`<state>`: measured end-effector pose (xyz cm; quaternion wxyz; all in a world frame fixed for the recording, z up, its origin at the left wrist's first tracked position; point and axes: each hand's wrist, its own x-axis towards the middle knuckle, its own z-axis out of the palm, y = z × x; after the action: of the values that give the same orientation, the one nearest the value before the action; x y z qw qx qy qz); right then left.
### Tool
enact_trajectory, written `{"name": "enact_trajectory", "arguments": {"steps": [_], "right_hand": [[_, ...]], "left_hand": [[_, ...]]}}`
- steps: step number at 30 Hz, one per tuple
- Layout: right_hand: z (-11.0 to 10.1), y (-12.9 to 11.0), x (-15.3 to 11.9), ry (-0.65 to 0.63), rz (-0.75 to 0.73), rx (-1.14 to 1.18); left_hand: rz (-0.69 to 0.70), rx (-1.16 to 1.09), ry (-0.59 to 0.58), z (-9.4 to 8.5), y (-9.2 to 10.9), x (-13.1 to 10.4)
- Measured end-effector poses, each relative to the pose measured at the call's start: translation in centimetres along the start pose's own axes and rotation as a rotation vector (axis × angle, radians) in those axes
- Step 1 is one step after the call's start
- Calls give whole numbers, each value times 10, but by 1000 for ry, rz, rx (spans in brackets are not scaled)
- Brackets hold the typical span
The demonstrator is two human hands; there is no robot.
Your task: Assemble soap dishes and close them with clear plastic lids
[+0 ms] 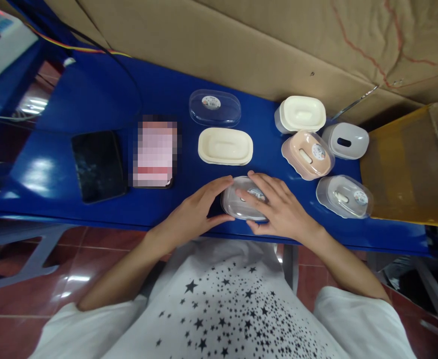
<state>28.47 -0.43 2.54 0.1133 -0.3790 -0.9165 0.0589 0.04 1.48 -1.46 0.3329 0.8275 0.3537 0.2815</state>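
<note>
Oval grey plastic container with clear lid [237, 208] is placed near the front edge of the blue table [189, 182]. It is clasped from both ends by the left hand [198, 205] and right hand [283, 208], thumbs parted from fingers around it. The lid's whitish label [258, 192] is partly covered; its print cannot be read.

Left hand [194, 207] grips the left end of a lidded box [237, 205]; right hand [281, 204] spans its top and right end. Beyond, on a blue table [54, 144], lie a cream tray [225, 146] and clear lid [219, 114].
</note>
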Motion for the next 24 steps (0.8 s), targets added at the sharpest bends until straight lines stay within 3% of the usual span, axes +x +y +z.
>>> {"name": "enact_trajectory", "arguments": {"steps": [11,20,24], "right_hand": [[-24,-2,8,-88,-6,16],[0,-5,3,-27,23,-26],[1,-5,0,-50,55,-20]], "left_hand": [[-20,-29,-14,-2,1,3],[9,-18,-27,0,0,1],[31,3,-46,-2,2,0]]}}
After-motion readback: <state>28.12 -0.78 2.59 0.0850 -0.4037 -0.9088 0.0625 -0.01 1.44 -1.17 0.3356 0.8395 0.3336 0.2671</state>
